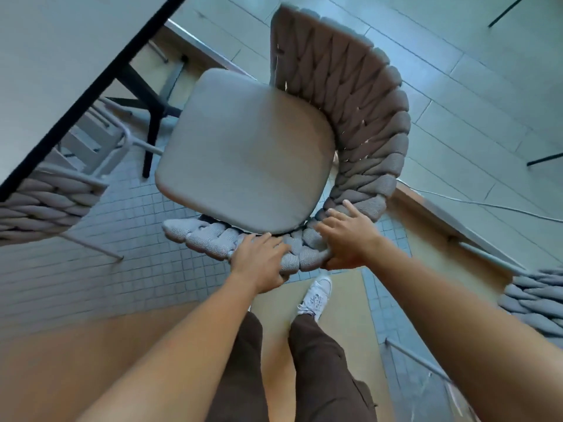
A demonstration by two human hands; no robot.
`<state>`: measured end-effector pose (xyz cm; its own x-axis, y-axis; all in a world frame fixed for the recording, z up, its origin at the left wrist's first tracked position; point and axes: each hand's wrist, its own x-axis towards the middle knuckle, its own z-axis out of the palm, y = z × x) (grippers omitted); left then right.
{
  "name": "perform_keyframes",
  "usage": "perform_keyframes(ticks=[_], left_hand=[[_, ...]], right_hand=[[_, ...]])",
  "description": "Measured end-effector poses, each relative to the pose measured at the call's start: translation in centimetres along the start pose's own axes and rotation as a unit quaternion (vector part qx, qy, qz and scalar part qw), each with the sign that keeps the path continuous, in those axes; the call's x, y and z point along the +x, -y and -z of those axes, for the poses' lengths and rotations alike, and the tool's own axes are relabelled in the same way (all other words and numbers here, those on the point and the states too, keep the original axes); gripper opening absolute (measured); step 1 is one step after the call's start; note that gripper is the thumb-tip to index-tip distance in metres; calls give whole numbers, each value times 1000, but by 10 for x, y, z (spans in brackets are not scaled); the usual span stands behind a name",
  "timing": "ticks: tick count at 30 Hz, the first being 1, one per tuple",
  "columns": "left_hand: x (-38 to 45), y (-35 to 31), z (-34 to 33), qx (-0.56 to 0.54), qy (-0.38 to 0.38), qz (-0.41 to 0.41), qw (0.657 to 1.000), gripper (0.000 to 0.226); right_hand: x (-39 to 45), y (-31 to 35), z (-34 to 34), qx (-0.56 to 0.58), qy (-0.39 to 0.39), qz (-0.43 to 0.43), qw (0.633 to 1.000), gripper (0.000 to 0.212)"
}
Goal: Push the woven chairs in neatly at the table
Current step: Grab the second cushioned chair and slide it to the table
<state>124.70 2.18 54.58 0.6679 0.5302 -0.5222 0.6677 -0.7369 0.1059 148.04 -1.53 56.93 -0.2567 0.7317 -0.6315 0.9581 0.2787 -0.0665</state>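
A woven chair (359,95) with a thick braided grey-brown backrest and a pale seat cushion (246,153) stands in front of me, turned at an angle to the table (45,56). My left hand (259,263) grips the braided back rail near its end. My right hand (347,236) holds the same rail further round the curve, fingers spread over the weave. The white table with a dark edge fills the upper left. A second woven chair (42,202) sits partly under the table at the left.
A third woven chair (536,296) shows at the right edge. Dark table legs (152,117) stand beside the cushion. A cable (487,205) runs across the tiled floor on the right. My legs and a white shoe (316,296) are below the chair.
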Motion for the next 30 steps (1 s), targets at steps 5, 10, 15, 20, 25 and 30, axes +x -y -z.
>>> perform_keyframes(ticks=[5,10,15,20,25,30], left_hand=[[1,8,-7,5,-28,-29,999,57],[5,13,-1,2,-25,-38,999,57],[17,41,16,28,-42,-44,998,52],[10,65,19,34,-46,-51,997,51],[-3,89,19,53,-39,-53,996,50],[-15,116,23,62,-23,-38,997,48]], right_hand=[[12,-10,2,-27,-34,58,997,52],[16,-12,5,-29,-27,61,997,49],[36,-6,18,-21,-45,12,999,53],[49,15,26,-12,-48,-10,999,54],[59,40,31,8,-75,-14,997,49],[79,64,36,19,-98,-4,995,52]])
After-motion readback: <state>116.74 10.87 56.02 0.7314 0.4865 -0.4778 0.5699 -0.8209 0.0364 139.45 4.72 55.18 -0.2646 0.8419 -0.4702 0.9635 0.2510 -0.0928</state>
